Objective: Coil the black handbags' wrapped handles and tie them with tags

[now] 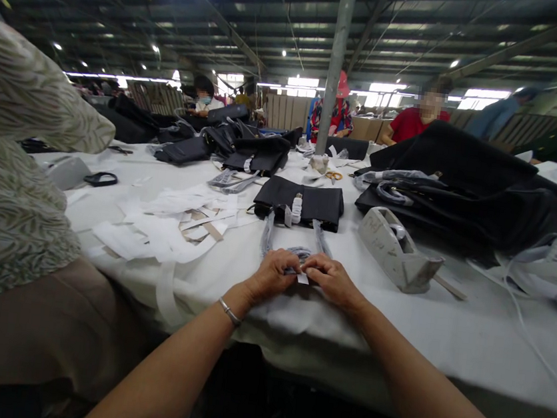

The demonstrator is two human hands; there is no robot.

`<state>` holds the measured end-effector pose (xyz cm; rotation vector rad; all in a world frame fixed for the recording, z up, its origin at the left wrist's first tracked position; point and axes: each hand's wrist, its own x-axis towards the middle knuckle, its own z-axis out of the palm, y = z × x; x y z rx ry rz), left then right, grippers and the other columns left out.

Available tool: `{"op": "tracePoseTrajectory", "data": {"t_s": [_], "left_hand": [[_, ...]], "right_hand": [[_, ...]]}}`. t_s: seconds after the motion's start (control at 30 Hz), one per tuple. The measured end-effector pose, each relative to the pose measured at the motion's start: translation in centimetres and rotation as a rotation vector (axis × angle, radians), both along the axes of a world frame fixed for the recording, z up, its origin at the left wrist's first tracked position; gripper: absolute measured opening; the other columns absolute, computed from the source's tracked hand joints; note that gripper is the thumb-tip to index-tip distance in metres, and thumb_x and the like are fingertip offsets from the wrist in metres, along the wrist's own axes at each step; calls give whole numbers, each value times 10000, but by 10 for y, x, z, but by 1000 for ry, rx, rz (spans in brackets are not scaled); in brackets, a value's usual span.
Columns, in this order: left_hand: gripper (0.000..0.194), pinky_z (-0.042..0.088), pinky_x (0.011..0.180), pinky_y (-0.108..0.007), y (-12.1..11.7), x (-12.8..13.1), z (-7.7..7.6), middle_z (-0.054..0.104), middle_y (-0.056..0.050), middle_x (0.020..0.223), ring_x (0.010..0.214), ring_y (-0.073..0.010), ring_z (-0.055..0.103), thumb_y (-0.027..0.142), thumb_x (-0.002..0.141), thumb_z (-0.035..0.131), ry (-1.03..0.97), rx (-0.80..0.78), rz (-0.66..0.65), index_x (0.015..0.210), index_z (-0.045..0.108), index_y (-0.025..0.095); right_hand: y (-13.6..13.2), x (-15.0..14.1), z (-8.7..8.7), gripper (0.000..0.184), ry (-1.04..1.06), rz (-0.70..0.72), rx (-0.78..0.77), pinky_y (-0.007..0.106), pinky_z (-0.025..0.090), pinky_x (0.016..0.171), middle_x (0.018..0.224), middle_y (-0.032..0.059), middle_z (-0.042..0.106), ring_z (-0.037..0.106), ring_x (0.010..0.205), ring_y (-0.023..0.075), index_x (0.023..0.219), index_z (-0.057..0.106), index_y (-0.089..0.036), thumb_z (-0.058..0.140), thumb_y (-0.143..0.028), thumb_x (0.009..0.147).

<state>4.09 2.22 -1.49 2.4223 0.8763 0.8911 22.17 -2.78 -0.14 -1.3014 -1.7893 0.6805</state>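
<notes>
A black handbag [279, 199] lies on the white-covered table with a white paper wrap [297, 208] around its middle clasp. Its strap [323, 239], wrapped in clear plastic, loops toward me. At the near end of the loop, my left hand [273, 277] is closed in a pinch on the wrapped strap. Right beside it, fingertips almost touching, my right hand [333, 281] pinches at the same spot. A small white paper strip [303, 279] shows between and just below the fingertips. The fingers partly hide what they grip.
A tape dispenser [397, 253] stands to the right, before a stack of black bags [452, 182]. Paper scraps [166, 223] lie left. Black scissors [101, 179] lie near a second dispenser [67, 173]. A person in a patterned shirt [13, 152] stands close at left; others work across the table.
</notes>
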Motion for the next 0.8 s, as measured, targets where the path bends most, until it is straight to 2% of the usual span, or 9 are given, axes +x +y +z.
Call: {"op": "tracePoseTrajectory", "data": {"t_s": [0.13, 0.33, 0.5, 0.63, 0.8], "left_hand": [[145, 407, 858, -331, -2, -1, 4, 689, -19, 830, 896, -208, 599, 85, 706, 626, 31, 4, -8, 752, 681, 211], [85, 385, 854, -324, -4, -3, 8, 678, -28, 841, 899, -213, 592, 178, 713, 711, 66, 43, -48, 776, 661, 207], [70, 384, 813, -317, -8, -3, 9, 654, -29, 791, 841, -214, 589, 200, 714, 682, 118, 127, -65, 736, 616, 196], [78, 387, 868, -327, -9, -7, 14, 661, -26, 836, 867, -213, 596, 186, 716, 658, 109, 117, -112, 786, 625, 195], [33, 410, 864, -324, -7, -10, 17, 669, -28, 801, 833, -199, 611, 211, 791, 618, 85, 58, -152, 776, 642, 194]], "right_hand": [[0, -1, -3, 174, 17, -35, -12, 310, 452, 761, 868, 32, 615, 577, 805, 167, 788, 676, -180, 677, -342, 725], [4, 3, 0, 145, -4, 28, -68, 304, 461, 774, 906, 35, 605, 579, 817, 159, 811, 687, -168, 679, -239, 684], [9, 3, 11, 107, -24, 62, -141, 266, 469, 687, 853, 19, 609, 563, 703, 123, 765, 680, -159, 627, -160, 672], [11, 3, 16, 102, -40, 85, -162, 250, 466, 650, 824, 13, 606, 551, 671, 119, 742, 681, -157, 643, -148, 648], [11, 4, 21, 130, -76, 106, -141, 267, 471, 706, 829, 9, 604, 568, 733, 140, 749, 692, -168, 642, -131, 636]]}}
